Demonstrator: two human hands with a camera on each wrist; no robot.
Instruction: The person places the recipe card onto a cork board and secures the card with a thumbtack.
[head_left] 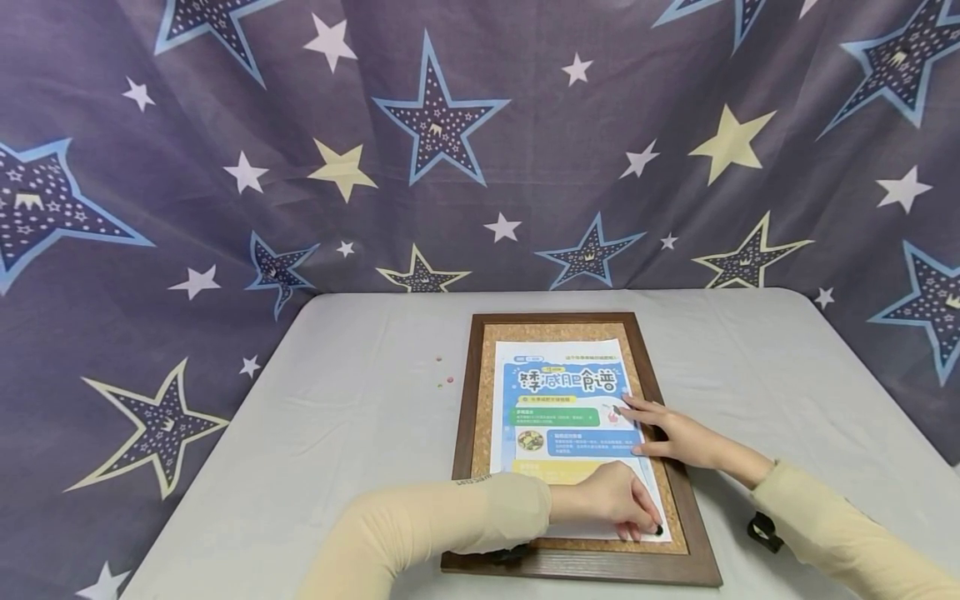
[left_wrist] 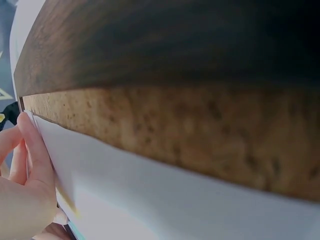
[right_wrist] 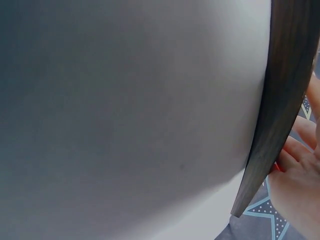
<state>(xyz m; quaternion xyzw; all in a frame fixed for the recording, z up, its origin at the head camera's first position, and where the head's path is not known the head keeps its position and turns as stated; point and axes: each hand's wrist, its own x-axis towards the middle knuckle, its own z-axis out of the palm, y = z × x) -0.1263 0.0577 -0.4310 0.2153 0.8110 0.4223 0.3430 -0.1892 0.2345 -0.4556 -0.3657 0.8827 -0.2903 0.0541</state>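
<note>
A printed poster (head_left: 528, 429) with Chinese text lies on a cork board (head_left: 483, 400) in a dark wooden frame (head_left: 467, 417). Over its lower right corner, my left hand (head_left: 618, 497) pinches a small dark round thing (head_left: 659, 530), perhaps a pushpin, against the sheet. In the left wrist view the left hand (left_wrist: 30, 180) has its fingertips at the paper's edge, beside bare cork. My right hand (head_left: 678, 435) rests on the poster's right side and the frame, fingers extended. The right wrist view shows the right hand (right_wrist: 295, 175) partly behind the wooden frame (right_wrist: 280, 90); a small red spot there is unclear.
Several small coloured bits (head_left: 450, 380), too small to identify, lie on the grey-white tablecloth (head_left: 360, 400) left of the frame. A star-patterned curtain (head_left: 480, 217) hangs behind and to the sides. A black strap (head_left: 765, 532) is at the right sleeve.
</note>
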